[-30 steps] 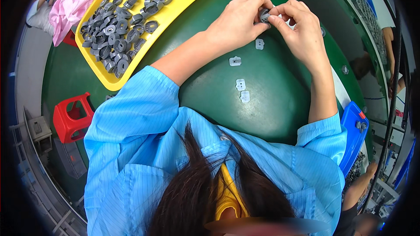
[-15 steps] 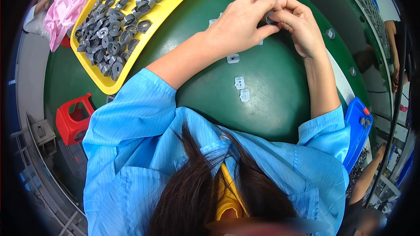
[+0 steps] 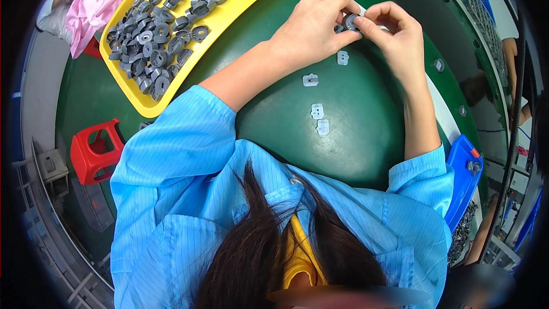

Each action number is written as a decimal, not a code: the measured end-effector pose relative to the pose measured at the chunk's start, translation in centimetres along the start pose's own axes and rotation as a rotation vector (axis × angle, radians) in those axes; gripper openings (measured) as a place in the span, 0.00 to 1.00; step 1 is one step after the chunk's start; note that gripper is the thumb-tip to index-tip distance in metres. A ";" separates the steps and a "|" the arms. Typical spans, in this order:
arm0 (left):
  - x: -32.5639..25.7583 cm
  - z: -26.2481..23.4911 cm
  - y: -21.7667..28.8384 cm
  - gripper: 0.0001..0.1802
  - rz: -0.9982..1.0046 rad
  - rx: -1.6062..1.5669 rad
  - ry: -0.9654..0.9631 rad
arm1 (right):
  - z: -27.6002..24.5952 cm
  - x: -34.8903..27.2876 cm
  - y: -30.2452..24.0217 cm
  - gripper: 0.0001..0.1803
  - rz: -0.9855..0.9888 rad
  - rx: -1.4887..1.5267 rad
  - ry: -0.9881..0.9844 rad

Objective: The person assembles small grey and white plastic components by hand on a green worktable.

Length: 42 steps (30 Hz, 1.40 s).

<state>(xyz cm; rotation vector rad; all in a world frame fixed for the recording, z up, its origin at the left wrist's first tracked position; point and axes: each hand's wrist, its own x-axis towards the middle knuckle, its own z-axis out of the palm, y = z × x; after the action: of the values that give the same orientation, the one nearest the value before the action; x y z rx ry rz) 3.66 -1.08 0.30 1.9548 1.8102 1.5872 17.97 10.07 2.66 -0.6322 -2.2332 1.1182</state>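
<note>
Both hands meet over the far middle of the green table [image 3: 274,91]. My left hand [image 3: 317,23] pinches a small round grey plastic part [image 3: 352,21]; its fingers curl behind and partly hide it. My right hand [image 3: 397,31] grips the same part from the other side, thumb on its edge and fingers bent. Beneath and nearer lie small translucent plastic plates: one [image 3: 342,58] just under the hands, another [image 3: 310,80] with a dark piece on it, and two more [image 3: 317,111] close together towards me.
A yellow tray [image 3: 135,98] heaped with grey plastic parts [image 3: 154,46] stands at the far left. A red stool [image 3: 94,151] is at the left. On the right are a blue tray [image 3: 460,186] and a green strip bearing a few loose parts [image 3: 439,65]. Pink cloth [image 3: 100,3] lies beyond the yellow tray.
The grey part shows more plainly between my fingers. My right hand has shifted slightly right and down, its thumb now on the part's edge. The whole view has shifted a little.
</note>
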 end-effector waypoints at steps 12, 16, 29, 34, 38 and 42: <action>-0.2 0.7 -0.6 0.15 0.120 0.050 0.068 | 0.7 0.2 0.1 0.09 0.290 0.387 -0.047; -0.2 0.3 0.0 0.15 0.260 0.080 0.005 | -1.0 0.5 1.2 0.09 0.375 0.552 -0.249; 0.2 0.1 -1.0 0.19 0.233 -0.011 -0.123 | -0.7 0.2 0.2 0.09 0.307 0.267 -0.252; 0.5 0.6 -0.1 0.19 0.197 -0.049 0.051 | -0.2 0.6 0.7 0.10 0.318 0.696 -0.186; 0.7 0.9 -0.1 0.21 0.174 -0.089 0.024 | -0.4 0.9 3.4 0.11 0.426 0.912 -0.217; 2.5 -3.0 -1.6 0.15 0.089 0.420 0.051 | -3.0 1.5 5.9 0.13 0.377 0.356 0.114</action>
<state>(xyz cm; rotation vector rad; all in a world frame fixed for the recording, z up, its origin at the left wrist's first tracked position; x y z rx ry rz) -0.03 -0.41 2.24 2.2009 2.2588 1.3749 19.82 15.91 -0.30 -0.9567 -1.7973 1.5753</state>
